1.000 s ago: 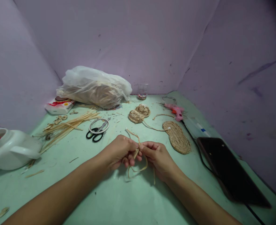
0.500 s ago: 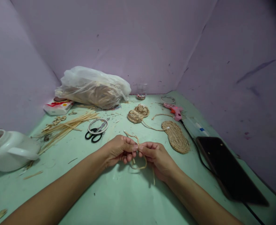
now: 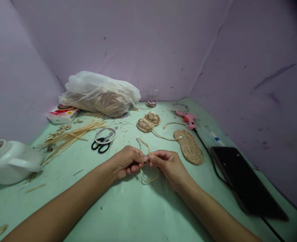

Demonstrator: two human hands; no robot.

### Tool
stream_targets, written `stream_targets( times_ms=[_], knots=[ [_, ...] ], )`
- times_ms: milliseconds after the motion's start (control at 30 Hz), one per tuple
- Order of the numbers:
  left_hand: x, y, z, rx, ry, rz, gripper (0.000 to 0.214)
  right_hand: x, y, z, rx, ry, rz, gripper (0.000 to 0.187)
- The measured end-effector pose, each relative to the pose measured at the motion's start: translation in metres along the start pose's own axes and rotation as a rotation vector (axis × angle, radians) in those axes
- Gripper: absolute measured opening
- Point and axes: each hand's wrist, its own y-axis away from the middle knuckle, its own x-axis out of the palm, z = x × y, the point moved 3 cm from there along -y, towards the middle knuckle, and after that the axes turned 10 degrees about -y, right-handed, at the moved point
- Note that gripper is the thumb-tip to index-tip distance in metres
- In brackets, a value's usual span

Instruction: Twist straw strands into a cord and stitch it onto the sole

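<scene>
My left hand [image 3: 127, 162] and my right hand [image 3: 169, 165] meet fingertip to fingertip over the green table [image 3: 128, 211], both pinched on a thin straw braid [image 3: 146, 174]. The braided end rises a little behind the fingers. Loose straw strands loop down below them onto the table. An oval coiled straw mat [image 3: 188, 147] lies just right of my right hand, tied by a cord to a round straw coil [image 3: 149, 122] farther back.
Black-handled scissors [image 3: 103, 140] and loose straw stalks [image 3: 68, 137] lie at the left. A white pot [image 3: 11, 161] stands at the left edge. A plastic bag of straw [image 3: 100, 94], a pink glue gun [image 3: 187, 118] and a dark tablet [image 3: 244, 181] ring the work area.
The braid's upper end has swung slightly right and back. The hanging strands have bunched into a smaller loop under my fingers. Both hands stay pinched together in nearly the same place.
</scene>
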Motion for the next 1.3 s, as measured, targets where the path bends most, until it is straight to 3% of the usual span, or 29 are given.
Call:
stream_targets(
  times_ms=[167, 333, 433, 533, 667, 800, 900, 1033, 1133, 1233, 1300],
  knots=[
    [0.000, -0.001, 0.002, 0.005, 0.004, -0.080, 0.011, 0.001, 0.000, 0.001, -0.063, 0.028, -0.015, 0.012],
    [0.003, 0.004, -0.002, 0.098, -0.080, -0.195, 0.007, -0.001, 0.000, 0.000, -0.015, 0.093, -0.046, 0.014],
    [0.004, 0.006, -0.004, 0.162, -0.123, -0.260, 0.006, -0.005, -0.001, 0.001, -0.022, 0.204, -0.037, 0.013],
    [0.005, 0.004, -0.004, 0.225, -0.149, -0.316, 0.006, -0.009, -0.002, 0.006, -0.117, 0.388, -0.032, 0.013],
    [0.005, -0.002, 0.003, 0.177, -0.135, -0.428, 0.006, -0.012, -0.001, 0.008, -0.166, 0.566, -0.064, 0.017],
    [0.008, -0.003, 0.007, 0.090, -0.029, -0.535, 0.003, -0.005, 0.004, 0.003, -0.168, 0.577, -0.087, 0.018],
    [0.013, 0.000, 0.004, 0.062, 0.019, -0.554, 0.004, 0.002, 0.010, -0.002, -0.243, 0.608, -0.079, 0.018],
    [0.018, 0.003, 0.004, -0.029, 0.128, -0.513, 0.004, 0.013, 0.018, -0.002, -0.478, 0.877, -0.004, 0.020],
    [0.019, 0.004, 0.004, 0.006, 0.128, -0.515, 0.005, 0.018, 0.023, -0.002, -0.597, 1.038, 0.085, 0.021],
    [0.015, 0.001, 0.006, 0.084, 0.091, -0.539, 0.006, 0.018, 0.026, 0.000, -0.572, 1.049, 0.138, 0.022],
    [0.013, 0.000, 0.008, 0.105, 0.075, -0.554, 0.004, 0.013, 0.024, 0.007, -0.529, 0.968, 0.074, 0.025]
  ],
)
